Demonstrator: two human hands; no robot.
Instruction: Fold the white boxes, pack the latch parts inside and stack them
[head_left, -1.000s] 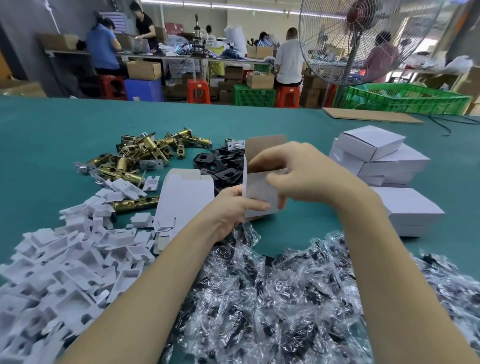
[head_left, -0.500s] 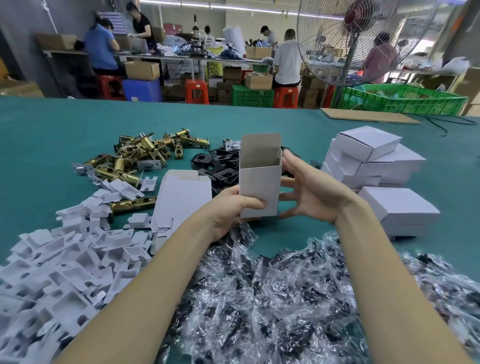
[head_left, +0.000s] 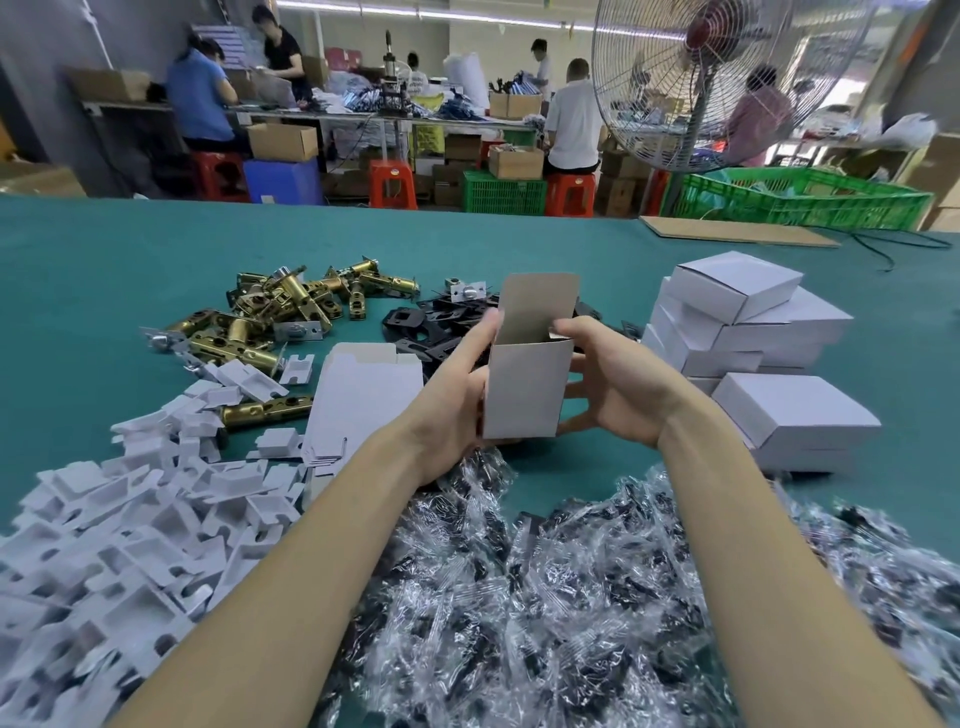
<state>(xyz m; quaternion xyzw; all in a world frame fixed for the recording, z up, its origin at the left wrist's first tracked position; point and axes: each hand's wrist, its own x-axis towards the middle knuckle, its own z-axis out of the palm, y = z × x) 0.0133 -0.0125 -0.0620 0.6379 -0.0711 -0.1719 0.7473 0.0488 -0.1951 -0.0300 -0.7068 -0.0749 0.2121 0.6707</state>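
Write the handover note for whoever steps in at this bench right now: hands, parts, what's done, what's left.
Left hand and right hand hold one erected white box upright between them, top flap open; nothing visible inside.
Flat box blanks lie just left of the hands.
Brass latches sit far left, black plates behind the box, white inserts near left, bagged parts nearest.
Done: closed boxes stacked on the right.
Left: fill this box, close the flap, stack it, then fold the remaining blanks.
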